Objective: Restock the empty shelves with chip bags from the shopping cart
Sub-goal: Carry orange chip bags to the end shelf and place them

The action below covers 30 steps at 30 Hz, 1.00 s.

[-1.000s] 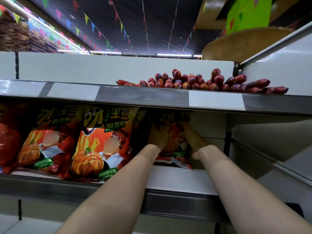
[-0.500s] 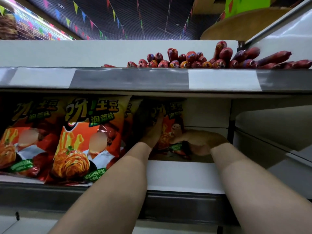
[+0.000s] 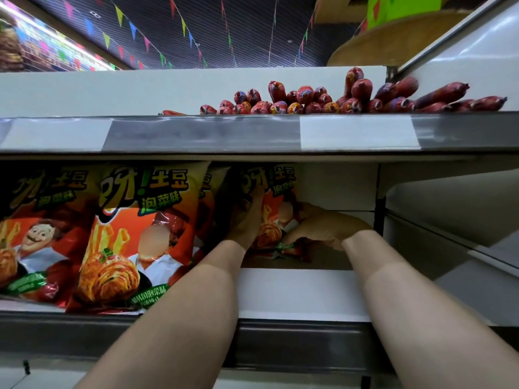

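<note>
An orange chip bag point(image 3: 276, 203) stands upright deep in the middle shelf point(image 3: 297, 293), right of a row of like bags point(image 3: 132, 234). My left hand point(image 3: 247, 220) lies flat against the bag's left front, fingers pointing up. Low at the bag's right bottom corner, my right hand point(image 3: 323, 228) curls its fingers round that corner. Both forearms reach in over the shelf's front rail. The shopping cart is out of view.
Above, the upper shelf point(image 3: 196, 133) carries a heap of red sausages point(image 3: 337, 99). White shelf floor shows bare to the right of the held bag. A dark upright post point(image 3: 379, 209) bounds the bay on the right, with another shelf unit beyond it.
The view dropped and moved closer. My right hand came down from the bag's upper right edge to its bottom right corner. My left hand stayed on the bag's left side.
</note>
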Motion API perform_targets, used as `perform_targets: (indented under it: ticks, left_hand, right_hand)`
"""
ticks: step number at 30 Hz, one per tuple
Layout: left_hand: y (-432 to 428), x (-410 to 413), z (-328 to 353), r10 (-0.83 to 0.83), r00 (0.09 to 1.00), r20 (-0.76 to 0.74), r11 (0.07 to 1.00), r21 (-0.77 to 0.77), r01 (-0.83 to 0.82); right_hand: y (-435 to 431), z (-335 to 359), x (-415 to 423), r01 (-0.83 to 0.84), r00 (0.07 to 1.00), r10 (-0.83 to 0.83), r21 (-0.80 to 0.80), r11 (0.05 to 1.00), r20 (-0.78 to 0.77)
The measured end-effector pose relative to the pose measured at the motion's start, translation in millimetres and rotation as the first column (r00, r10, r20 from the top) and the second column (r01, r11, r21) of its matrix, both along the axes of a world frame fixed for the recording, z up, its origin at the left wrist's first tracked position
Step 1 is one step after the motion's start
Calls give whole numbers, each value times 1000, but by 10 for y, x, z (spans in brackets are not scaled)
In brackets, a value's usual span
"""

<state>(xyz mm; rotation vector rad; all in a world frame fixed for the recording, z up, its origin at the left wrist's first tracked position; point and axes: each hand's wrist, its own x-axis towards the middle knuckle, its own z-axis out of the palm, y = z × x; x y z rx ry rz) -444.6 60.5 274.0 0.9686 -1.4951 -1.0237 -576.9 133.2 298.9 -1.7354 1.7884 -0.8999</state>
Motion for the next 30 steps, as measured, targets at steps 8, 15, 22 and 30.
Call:
perform_targets:
  ticks: [8,15,22,30]
  left_hand:
    - [104,-8,40,46,993,-109,993,-104,-58]
    - [-3,-76,-82,193,977,92,935,-320,-155]
    - [142,-23,8,353,859,371,883,-435,-175]
    - [283,9,78,327,722,610,917,-389,-87]
  right_hand:
    - [-101,-74,54,94,995,-87,-170,981,49]
    - [-139,-152,193,212,967,-243,-296,931,-75]
    - [-10,-71,320,228,854,-391,-429,874,-344]
    - [105,0,430,218,777,-353,-304,927,-521]
